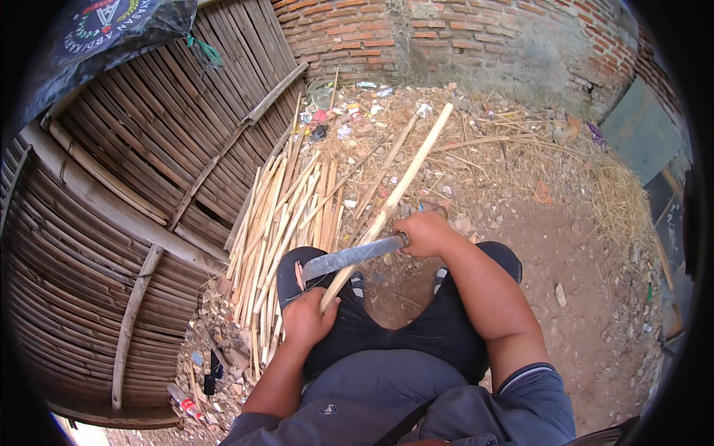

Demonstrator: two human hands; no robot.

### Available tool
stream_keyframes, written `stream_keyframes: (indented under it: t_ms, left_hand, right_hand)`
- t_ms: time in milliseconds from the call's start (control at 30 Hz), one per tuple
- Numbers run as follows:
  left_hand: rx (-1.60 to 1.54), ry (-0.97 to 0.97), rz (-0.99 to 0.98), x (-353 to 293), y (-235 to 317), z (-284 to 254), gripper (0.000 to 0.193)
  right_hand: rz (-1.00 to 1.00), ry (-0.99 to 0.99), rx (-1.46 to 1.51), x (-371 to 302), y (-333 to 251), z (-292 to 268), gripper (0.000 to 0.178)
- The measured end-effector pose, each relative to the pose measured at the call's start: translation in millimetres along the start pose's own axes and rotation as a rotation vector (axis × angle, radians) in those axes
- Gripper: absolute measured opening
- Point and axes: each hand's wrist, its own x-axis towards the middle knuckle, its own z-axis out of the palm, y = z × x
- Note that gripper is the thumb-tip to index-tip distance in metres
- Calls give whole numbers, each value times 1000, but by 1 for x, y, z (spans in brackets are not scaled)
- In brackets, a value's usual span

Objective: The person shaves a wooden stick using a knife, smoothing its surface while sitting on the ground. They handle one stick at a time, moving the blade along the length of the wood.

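Observation:
My left hand (pixel 306 318) is closed around the near end of a long, pale bamboo strip (pixel 407 177), above my left thigh. The strip slants away from me, up and to the right, over the littered ground. In my right hand (pixel 425 233) is the handle of a machete (pixel 352 255), its broad grey blade pointing left. The blade lies across the strip, a little beyond my left hand; whether its edge cuts into the wood I cannot tell. Beside my left knee lies a pile of split bamboo strips (pixel 280 223).
A slatted bamboo wall (pixel 111 245) stands along the left, with a dark printed banner (pixel 111 44) at its top. A brick wall (pixel 349 37) closes off the far side. Dry straw (pixel 621 197) and a grey panel (pixel 639 130) are at right. A plastic bottle (pixel 186 404) lies at lower left.

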Motion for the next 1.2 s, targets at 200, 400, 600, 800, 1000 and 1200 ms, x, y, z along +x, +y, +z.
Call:
stream_keyframes:
  t_ms: [200, 400, 600, 800, 1000, 1200]
  left_hand:
    - [-3, 12, 16, -1, -6, 3, 26]
    - [14, 3, 28, -1, -6, 2, 28]
    - [19, -8, 17, 0, -2, -1, 28]
    - [16, -1, 32, -1, -3, 0, 28]
    - [26, -6, 36, 0, -2, 1, 28]
    - [36, -5, 13, 0, -2, 2, 28]
  right_hand:
    - [26, -29, 10, 3, -1, 1, 37]
    - [28, -30, 57, 1, -3, -1, 38]
    - [19, -24, 43, 2, -2, 1, 40]
    - [20, -43, 36, 1, -4, -2, 39]
    - [11, -23, 26, 1, 3, 6, 36]
    - [6, -29, 26, 2, 2, 4, 34]
